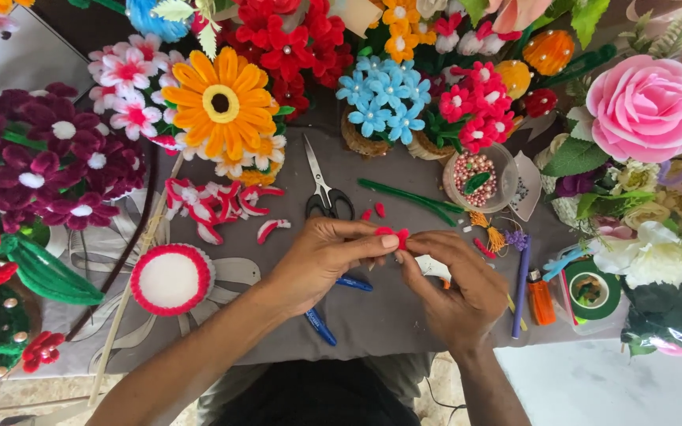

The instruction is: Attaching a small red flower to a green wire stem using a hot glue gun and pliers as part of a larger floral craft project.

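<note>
Both hands pinch one small red fuzzy piece [394, 235] just below the scissors [324, 192]: left hand [321, 256] steadies, right hand [455, 284] shapes.

Single head-worn view, looking almost straight down, close over the two hands [392, 264] pinching at the centre, grey table [388, 315] beneath them, craft flowers [222, 102] ringing beyond and beside the pinch
</note>
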